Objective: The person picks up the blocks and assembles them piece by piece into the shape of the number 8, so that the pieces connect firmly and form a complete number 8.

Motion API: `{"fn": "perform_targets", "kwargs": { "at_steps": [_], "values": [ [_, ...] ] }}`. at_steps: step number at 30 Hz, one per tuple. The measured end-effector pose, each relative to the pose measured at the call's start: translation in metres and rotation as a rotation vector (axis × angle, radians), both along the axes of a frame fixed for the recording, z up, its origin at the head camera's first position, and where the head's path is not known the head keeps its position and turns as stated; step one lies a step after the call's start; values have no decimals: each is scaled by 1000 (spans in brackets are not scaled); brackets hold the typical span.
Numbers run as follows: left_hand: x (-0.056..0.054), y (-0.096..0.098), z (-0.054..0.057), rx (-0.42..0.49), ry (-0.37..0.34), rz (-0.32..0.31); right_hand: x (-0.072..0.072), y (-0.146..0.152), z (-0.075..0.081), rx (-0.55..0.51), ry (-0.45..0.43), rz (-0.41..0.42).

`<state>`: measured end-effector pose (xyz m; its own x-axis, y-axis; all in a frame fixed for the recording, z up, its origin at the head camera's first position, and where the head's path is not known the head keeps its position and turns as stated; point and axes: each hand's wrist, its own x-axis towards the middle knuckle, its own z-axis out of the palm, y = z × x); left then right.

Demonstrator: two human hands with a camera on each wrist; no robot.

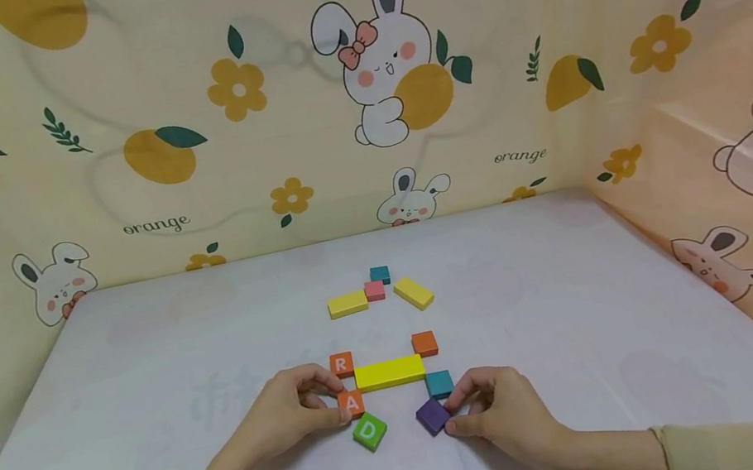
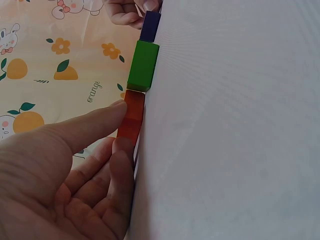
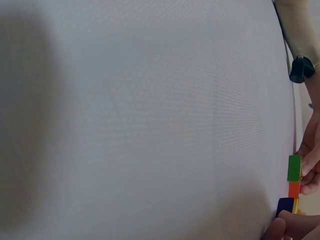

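Observation:
Between thumb and fingers, my left hand (image 1: 293, 405) pinches the orange block marked A (image 1: 351, 404), which lies on the white tabletop. An orange block marked R (image 1: 341, 365) lies just behind it, and a turned green block marked D (image 1: 369, 431) just in front. A long yellow block (image 1: 389, 373) spans the middle. To the right, my right hand (image 1: 502, 414) holds the edge of a tilted purple block (image 1: 434, 416) with its fingertips. A teal block (image 1: 439, 384) lies right behind the purple one, and a plain orange block (image 1: 424, 344) sits farther back.
Farther back lie a pink block (image 1: 375, 291), a small teal block (image 1: 379, 275), a yellow block (image 1: 347, 305) on the left and a slanted yellow block (image 1: 414, 293) on the right. A printed cloth backdrop (image 1: 299, 139) encloses the table's back and sides.

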<state>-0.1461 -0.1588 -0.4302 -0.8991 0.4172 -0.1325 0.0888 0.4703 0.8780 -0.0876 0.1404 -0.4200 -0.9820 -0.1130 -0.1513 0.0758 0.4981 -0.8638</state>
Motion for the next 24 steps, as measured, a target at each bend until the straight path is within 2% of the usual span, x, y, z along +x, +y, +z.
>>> {"fn": "perform_targets", "kwargs": {
  "at_steps": [15,20,24],
  "values": [
    [0,-2,1,-3,8,1,-2,3,4,-29,-8,-10],
    [0,-1,0,12,12,-13,-12,11,12,-70,6,-95],
    [0,-2,-1,13,11,-14,-30,19,24,-89,65,-170]
  ]
}}
